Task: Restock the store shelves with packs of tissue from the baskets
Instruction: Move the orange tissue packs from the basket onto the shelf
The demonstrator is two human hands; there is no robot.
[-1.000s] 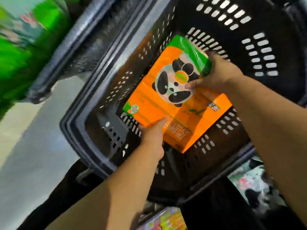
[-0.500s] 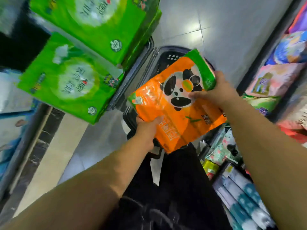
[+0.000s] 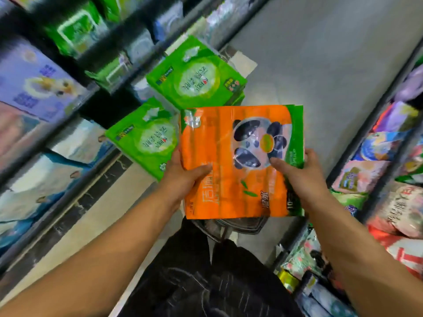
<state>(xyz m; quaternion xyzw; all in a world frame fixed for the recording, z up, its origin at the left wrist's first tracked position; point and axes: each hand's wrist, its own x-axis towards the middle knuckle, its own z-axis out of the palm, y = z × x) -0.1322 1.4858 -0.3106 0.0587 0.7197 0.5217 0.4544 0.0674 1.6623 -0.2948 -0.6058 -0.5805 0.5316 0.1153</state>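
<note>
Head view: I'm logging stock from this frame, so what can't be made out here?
The basket: mostly hidden behind the orange pack; contents unseen.
The left hand and right hand: fingers hidden behind the pack they grip; only thumbs show.
The left shelf packs: motion-blurred, labels unreadable.
The right shelf packs: cut off by the right edge.

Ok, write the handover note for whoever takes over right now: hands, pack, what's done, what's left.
Left hand grips the orange panda pack by its left edge; right hand grips the right edge.
The pack is held in the air above the dark basket, in the aisle between shelves.
Green packs sit beside the left shelving.
Done: pack is out of the basket.
Left: place it on a shelf; which one is unclear.
</note>
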